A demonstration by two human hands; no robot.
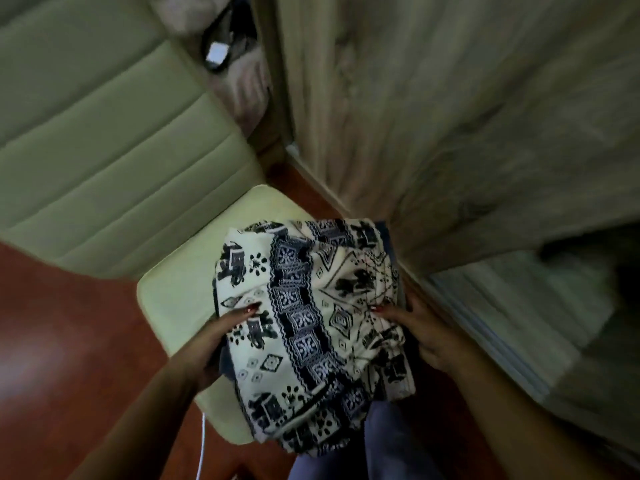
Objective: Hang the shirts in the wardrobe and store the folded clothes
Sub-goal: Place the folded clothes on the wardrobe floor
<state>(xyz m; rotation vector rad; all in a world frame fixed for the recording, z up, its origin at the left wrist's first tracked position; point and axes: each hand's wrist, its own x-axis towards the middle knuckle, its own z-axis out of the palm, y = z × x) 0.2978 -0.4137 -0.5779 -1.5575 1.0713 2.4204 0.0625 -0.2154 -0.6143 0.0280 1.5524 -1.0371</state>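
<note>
A folded stack of clothes (304,306), its top piece cream with a black and navy elephant print, is held in front of me above the corner of a pale green chair seat. My left hand (221,337) grips its left edge, thumb on top. On the right edge my right hand (419,334) grips the same way. A darker blue garment shows underneath the stack. The light wood-grain wardrobe (450,116) stands just right of and behind the stack; one panel (512,313) at lower right looks slid aside, dark inside.
The pale green chair (104,150) with a ribbed backrest fills the left. Red-brown wooden floor (62,358) lies below it. A white cable (202,441) hangs by the seat. Blurred pinkish fabric and a dark item with a white square (216,53) sit at the top.
</note>
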